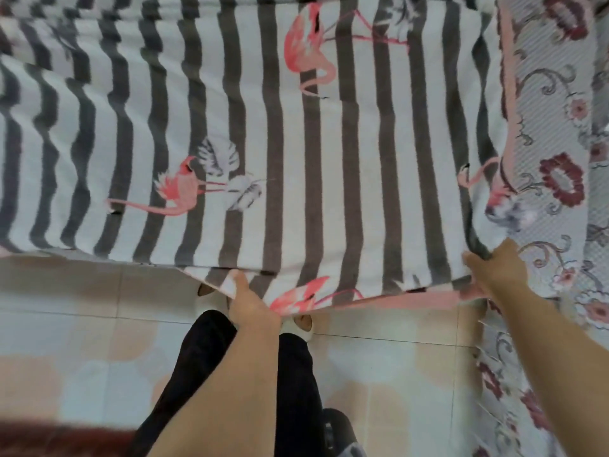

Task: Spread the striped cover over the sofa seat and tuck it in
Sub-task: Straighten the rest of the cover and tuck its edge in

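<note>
The striped cover (296, 166), grey and white with pink flamingos, lies spread across the sofa seat and fills the upper part of the view. Its left part is rippled. Its pink-edged front hem hangs over the seat front. My left hand (250, 305) grips that hem near the middle, thumb on top. My right hand (497, 268) holds the cover's front right corner, where the fabric bunches into a fold.
A floral cloth (560, 179) with dark red flowers covers the sofa part to the right and hangs down to the floor. Pale tiled floor (99, 324) lies below the seat front. My dark trousers and feet stand close against the sofa.
</note>
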A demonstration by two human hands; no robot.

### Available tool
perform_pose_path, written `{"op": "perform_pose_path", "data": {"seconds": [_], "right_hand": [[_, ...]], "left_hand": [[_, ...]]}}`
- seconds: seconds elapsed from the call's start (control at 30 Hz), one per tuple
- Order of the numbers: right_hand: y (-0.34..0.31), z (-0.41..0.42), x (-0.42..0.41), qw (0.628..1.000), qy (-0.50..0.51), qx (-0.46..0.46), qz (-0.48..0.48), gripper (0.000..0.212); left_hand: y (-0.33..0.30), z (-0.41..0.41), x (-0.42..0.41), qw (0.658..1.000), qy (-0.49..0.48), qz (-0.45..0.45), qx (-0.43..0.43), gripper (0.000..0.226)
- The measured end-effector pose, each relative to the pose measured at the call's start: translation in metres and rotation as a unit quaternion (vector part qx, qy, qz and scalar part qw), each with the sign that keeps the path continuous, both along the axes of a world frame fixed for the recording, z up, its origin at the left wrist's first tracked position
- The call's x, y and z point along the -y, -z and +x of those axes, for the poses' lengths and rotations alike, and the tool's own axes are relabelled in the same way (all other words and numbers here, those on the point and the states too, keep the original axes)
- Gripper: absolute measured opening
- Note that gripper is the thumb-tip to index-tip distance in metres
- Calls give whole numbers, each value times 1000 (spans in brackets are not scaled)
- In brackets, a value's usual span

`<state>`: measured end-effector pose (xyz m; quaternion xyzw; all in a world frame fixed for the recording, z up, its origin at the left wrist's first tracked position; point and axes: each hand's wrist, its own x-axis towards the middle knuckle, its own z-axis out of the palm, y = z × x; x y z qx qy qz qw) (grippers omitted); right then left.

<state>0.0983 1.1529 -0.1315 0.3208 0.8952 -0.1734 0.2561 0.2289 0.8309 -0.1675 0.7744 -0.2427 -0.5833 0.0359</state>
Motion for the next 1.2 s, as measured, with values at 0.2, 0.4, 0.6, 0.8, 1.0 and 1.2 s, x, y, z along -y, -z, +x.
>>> {"op": "perform_pose_path", "data": {"seconds": [0.2,0.4,0.6,0.8,1.0,1.2], "right_hand": [[18,17,78,950,-290,-43,109,89],[25,34,190,847,-526,-59,-43,53],[48,44,259,783,-621,22,-37,50],[57,35,268,755,-649,98,1,43],[30,14,245,846,-526,72,-56,33],[3,13,155,923,-385,18,-10,32]], "left_hand": [[29,67,-5,982,116,141,40,28],[34,57,63,991,116,59,33,20],[30,48,157,967,225,-116,24,59],[27,19,202,820,572,-24,-1,78],[3,-3,180,745,653,-131,35,45],[-18,-59,83,631,763,-122,-71,37]]}}
